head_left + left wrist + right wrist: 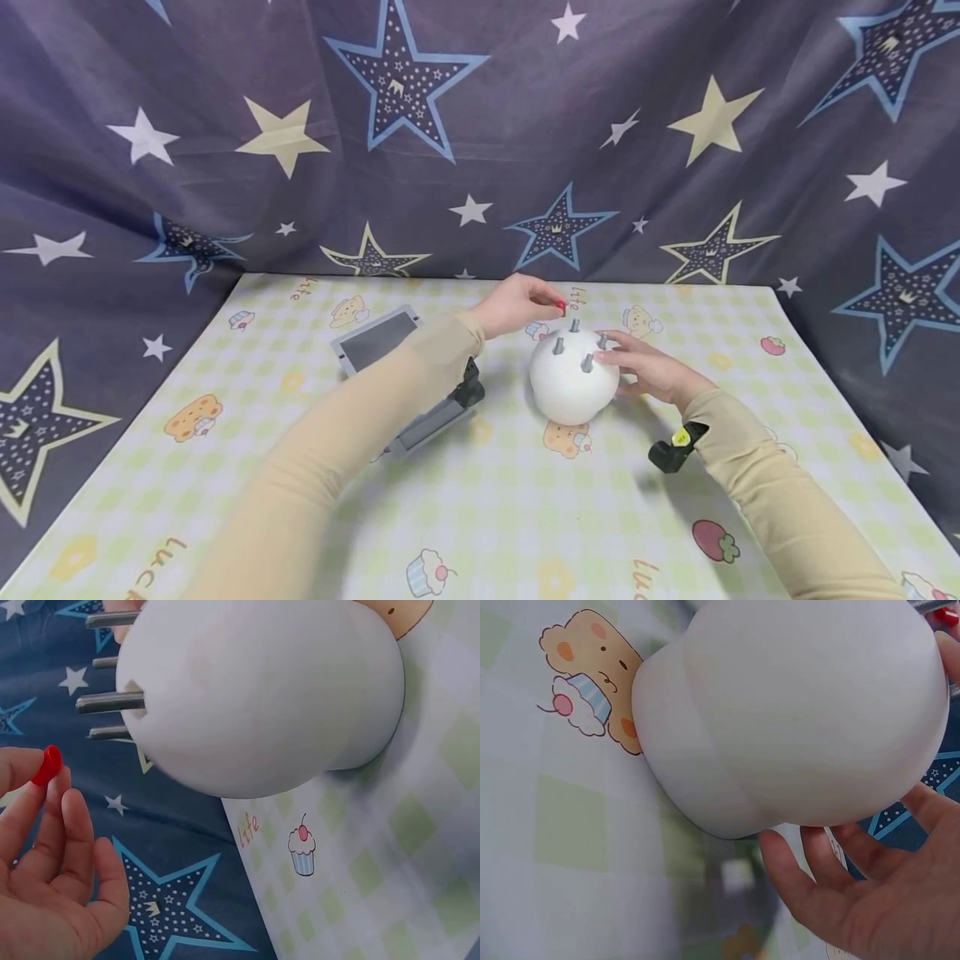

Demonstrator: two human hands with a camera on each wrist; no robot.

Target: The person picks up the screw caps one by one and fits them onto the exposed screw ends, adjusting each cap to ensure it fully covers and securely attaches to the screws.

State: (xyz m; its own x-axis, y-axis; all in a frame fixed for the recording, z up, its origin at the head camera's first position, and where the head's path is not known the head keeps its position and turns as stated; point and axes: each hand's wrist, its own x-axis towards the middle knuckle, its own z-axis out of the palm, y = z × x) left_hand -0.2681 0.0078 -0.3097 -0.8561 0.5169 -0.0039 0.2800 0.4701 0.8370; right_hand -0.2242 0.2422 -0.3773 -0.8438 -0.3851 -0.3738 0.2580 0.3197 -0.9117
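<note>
A white rounded body point(573, 387), like a ball with a flatter base, stands on the table. Several grey metal pegs point(587, 363) stick up from its top. Between thumb and fingertip my left hand point(517, 306) pinches a small red piece point(49, 765), apart from the pegs and just behind them; its exact shape is largely covered. The other fingers of that hand curl loosely in the left wrist view. My right hand point(654, 372) holds the white body from its right side, fingers curved against it low down and one digit up near a peg.
Left of the white body lies a grey tray-like frame point(371, 342) with a dark inside, partly hidden under my left forearm. A checked cloth point(495, 517) with printed cartoons covers the table. A starry curtain point(465, 192) hangs behind.
</note>
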